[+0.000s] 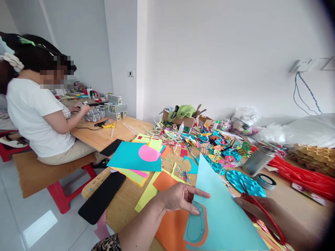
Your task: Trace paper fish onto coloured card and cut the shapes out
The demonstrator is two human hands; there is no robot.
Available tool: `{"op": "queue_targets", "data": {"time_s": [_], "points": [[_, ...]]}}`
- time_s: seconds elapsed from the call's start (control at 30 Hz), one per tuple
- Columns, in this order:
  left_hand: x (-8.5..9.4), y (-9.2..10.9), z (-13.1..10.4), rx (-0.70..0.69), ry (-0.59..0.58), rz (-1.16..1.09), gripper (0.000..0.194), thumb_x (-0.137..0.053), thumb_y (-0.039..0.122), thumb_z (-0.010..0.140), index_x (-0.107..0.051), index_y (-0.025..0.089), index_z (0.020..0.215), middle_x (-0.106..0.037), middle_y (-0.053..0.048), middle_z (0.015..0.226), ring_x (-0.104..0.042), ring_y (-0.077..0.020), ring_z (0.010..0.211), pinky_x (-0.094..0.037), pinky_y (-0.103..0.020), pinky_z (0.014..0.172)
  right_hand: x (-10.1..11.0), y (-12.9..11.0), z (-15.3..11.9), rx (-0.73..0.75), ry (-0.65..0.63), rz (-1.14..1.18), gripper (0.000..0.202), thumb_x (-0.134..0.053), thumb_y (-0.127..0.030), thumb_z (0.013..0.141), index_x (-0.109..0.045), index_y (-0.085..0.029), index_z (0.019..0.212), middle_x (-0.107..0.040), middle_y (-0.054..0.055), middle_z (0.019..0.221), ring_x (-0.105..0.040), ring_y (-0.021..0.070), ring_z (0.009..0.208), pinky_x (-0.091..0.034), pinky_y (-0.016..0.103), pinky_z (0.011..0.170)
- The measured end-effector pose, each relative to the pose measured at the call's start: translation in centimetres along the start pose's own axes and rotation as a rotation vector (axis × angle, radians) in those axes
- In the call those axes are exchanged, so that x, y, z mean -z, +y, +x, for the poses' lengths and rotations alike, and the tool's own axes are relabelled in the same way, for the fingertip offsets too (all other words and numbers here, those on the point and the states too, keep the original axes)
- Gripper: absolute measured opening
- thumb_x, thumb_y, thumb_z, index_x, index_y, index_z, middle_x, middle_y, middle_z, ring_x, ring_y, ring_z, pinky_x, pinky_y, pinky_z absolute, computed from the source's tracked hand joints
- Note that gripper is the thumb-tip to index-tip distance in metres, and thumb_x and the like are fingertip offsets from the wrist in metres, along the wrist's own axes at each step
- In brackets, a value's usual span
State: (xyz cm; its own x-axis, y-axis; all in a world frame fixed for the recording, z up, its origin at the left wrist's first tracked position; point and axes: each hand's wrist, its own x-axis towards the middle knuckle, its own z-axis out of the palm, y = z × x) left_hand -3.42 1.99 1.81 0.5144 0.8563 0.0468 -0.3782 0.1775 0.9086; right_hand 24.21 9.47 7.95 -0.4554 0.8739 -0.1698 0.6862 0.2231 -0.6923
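Observation:
My left hand pinches a light blue paper sheet. Its index finger stretches across the sheet, and its thumb presses on a small teal paper piece that carries a pencil-like outline and has an orange border along one side. In my right hand are red-handled scissors, blades pointing up and away; the fingertips are near the sheet's right edge. Under my left hand lies orange paper. A round shiny blue piece is behind the scissor blades.
A black phone lies at the table's left edge, near stacked coloured paper. Cut paper shapes pile up at the back, beside a metal cup and a tape roll. A person sits working on the left.

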Motion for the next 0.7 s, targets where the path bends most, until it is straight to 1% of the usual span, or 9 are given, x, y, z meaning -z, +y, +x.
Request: {"op": "queue_targets", "data": {"time_s": [0.1,0.2,0.33,0.4,0.43,0.5,0.57,0.63,0.7], "points": [[0.1,1.4,-1.4,-0.033,0.057,0.036,0.067,-0.090,0.032,0.050,-0.070,0.021,0.113,-0.066,-0.002,0.079,-0.061,-0.0138,0.070,-0.045,-0.026,0.071,-1.2,-2.1,0.7,-0.002,-0.010,0.092,0.051,-0.055,-0.068,0.075,-0.056,-0.019,0.061,-0.055,0.004,0.059,-0.051,0.0193,0.060,-0.041,0.031,0.058],[0.8,3.3,-3.4,-0.054,0.151,0.084,0.061,-0.088,0.029,0.054,-0.071,0.021,0.112,-0.066,-0.002,0.078,-0.059,-0.0128,0.069,-0.044,-0.024,0.069,-2.0,-5.3,1.9,0.041,-0.049,0.211,0.046,-0.059,-0.062,0.076,-0.053,-0.019,0.064,-0.050,0.000,0.060,-0.046,0.0152,0.059,-0.037,0.027,0.056],[2.2,6.2,-6.5,-0.092,0.289,0.153,0.057,-0.086,0.028,0.059,-0.071,0.017,0.112,-0.065,-0.002,0.074,-0.057,-0.0113,0.067,-0.042,-0.022,0.065,-3.8,-10.1,4.6,0.081,-0.138,0.350,0.037,-0.071,-0.051,0.068,-0.053,-0.018,0.066,-0.046,-0.004,0.059,-0.040,0.0107,0.055,-0.031,0.023,0.051],[2.9,7.6,-8.2,-0.115,0.366,0.184,0.062,-0.084,0.025,0.061,-0.067,0.017,0.120,-0.067,-0.004,0.081,-0.059,-0.0124,0.071,-0.043,-0.023,0.069,-5.1,-12.3,6.5,0.139,-0.117,0.398,0.036,-0.072,-0.047,0.065,-0.051,-0.018,0.065,-0.045,-0.005,0.057,-0.039,0.0096,0.052,-0.028,0.023,0.049],[3.3,8.2,-9.0,-0.138,0.432,0.206,0.067,-0.083,0.023,0.062,-0.063,0.018,0.125,-0.068,-0.005,0.084,-0.059,-0.0124,0.072,-0.044,-0.024,0.069,-5.8,-13.3,7.6,0.168,-0.086,0.449,0.035,-0.073,-0.046,0.064,-0.052,-0.018,0.066,-0.045,-0.005,0.056,-0.040,0.0095,0.052,-0.029,0.023,0.049],[4.0,9.3,-10.8,-0.218,0.624,0.252,0.072,-0.080,0.021,0.064,-0.057,0.020,0.132,-0.069,-0.007,0.096,-0.059,-0.0126,0.073,-0.045,-0.024,0.068,-7.6,-15.1,10.0,0.216,0.001,0.546,0.034,-0.071,-0.046,0.062,-0.053,-0.018,0.067,-0.047,-0.004,0.056,-0.042,0.0100,0.051,-0.030,0.023,0.048],[4.8,10.0,-12.6,-0.339,0.826,0.272,0.070,-0.080,0.019,0.064,-0.058,0.021,0.130,-0.066,-0.011,0.113,-0.060,-0.0155,0.084,-0.047,-0.025,0.070,-9.7,-16.6,12.6,0.244,0.043,0.559,0.033,-0.067,-0.048,0.063,-0.054,-0.018,0.066,-0.048,-0.003,0.055,-0.042,0.0101,0.050,-0.032,0.023,0.048],[5.8,10.3,-14.4,-0.471,1.050,0.251,0.066,-0.081,0.020,0.061,-0.062,0.021,0.125,-0.066,-0.010,0.114,-0.060,-0.0186,0.097,-0.048,-0.025,0.075,-12.1,-17.7,15.1,0.247,0.051,0.545,0.033,-0.063,-0.050,0.066,-0.054,-0.018,0.066,-0.049,-0.003,0.053,-0.043,0.0108,0.049,-0.033,0.024,0.047],[6.8,10.3,-16.1,-0.575,1.224,0.186,0.063,-0.084,0.020,0.057,-0.066,0.021,0.118,-0.068,-0.008,0.108,-0.059,-0.0197,0.101,-0.049,-0.024,0.075,-14.6,-18.6,17.3,0.235,0.054,0.503,0.035,-0.061,-0.051,0.071,-0.054,-0.017,0.065,-0.049,-0.003,0.052,-0.044,0.0108,0.049,-0.034,0.024,0.046]]}}
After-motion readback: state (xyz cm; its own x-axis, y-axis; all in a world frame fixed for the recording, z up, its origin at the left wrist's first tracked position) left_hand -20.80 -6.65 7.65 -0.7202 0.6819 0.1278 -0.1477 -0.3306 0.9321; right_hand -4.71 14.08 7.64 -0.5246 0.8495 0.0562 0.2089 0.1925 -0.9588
